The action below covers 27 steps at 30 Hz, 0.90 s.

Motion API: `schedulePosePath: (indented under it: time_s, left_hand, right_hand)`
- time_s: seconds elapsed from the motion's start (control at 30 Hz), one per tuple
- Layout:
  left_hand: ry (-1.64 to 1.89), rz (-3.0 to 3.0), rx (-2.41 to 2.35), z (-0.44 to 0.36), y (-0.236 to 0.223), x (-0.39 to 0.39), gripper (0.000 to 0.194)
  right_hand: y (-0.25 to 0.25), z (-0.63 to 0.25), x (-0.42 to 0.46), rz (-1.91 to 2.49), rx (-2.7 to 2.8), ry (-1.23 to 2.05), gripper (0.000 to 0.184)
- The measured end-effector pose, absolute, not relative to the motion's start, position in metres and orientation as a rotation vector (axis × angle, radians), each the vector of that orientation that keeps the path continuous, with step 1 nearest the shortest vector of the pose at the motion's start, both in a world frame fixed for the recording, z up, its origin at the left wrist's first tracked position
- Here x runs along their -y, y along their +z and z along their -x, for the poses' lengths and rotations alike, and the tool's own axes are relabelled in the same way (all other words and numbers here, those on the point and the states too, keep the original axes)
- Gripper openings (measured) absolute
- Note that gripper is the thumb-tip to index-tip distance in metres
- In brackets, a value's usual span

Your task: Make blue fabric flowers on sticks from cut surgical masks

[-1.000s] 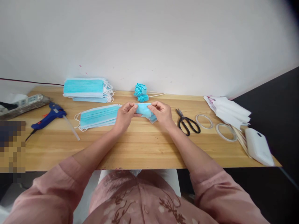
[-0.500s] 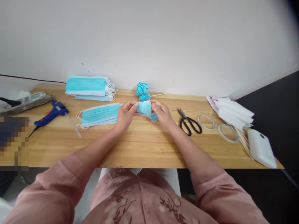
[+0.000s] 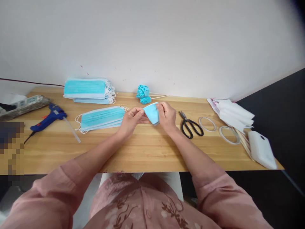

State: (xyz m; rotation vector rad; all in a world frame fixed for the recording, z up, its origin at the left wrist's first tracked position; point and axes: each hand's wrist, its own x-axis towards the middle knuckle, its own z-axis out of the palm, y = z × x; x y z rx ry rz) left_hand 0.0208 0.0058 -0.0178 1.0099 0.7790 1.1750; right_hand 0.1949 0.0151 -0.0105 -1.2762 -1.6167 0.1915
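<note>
Between my two hands a piece of light-blue face mask fabric [image 3: 151, 112] is held above the table, folded with a slanted edge. My left hand [image 3: 133, 120] pinches its left corner between thumb and fingers. My right hand [image 3: 166, 115] grips its right side, fingers curled over it and hiding part of it. Left of my left hand lies a small pile of blue pleated face masks [image 3: 102, 119] with white ear loops. Just behind my hands rest blue fabric flowers [image 3: 143, 93] on thin sticks. Black-handled scissors [image 3: 190, 125] lie open to the right of my right hand.
At the back left is a taller stack of masks [image 3: 84, 89]. A blue glue gun [image 3: 49, 117] with a glue stick lies near a power strip [image 3: 25, 106]. On the right are tape rolls [image 3: 229, 135], white sheets [image 3: 234, 113] and a white case [image 3: 262, 149].
The fabric in my hands has gone from a flat rectangle to a slanted fold. My right hand has turned and closed over its right side. The view has shifted slightly.
</note>
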Motion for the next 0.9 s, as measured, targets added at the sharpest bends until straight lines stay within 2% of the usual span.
schedulePosePath:
  time_s: [0.3, 0.73, 0.9]
  left_hand:
    - [1.389, -1.484, -0.877, -0.008, -0.008, -0.007, 0.024]
    - [1.333, -1.956, -0.865, -0.007, -0.007, -0.009, 0.014]
    - [1.273, -2.105, -0.823, -0.005, -0.008, -0.012, 0.016]
  right_hand:
    - [-0.01, -0.212, -0.02, 1.201, 1.764, 0.053, 0.046]
    - [-0.012, -0.208, -0.018, 1.174, 1.851, 0.054, 0.053]
    - [-0.011, -0.206, -0.016, 1.138, 1.891, 0.063, 0.052]
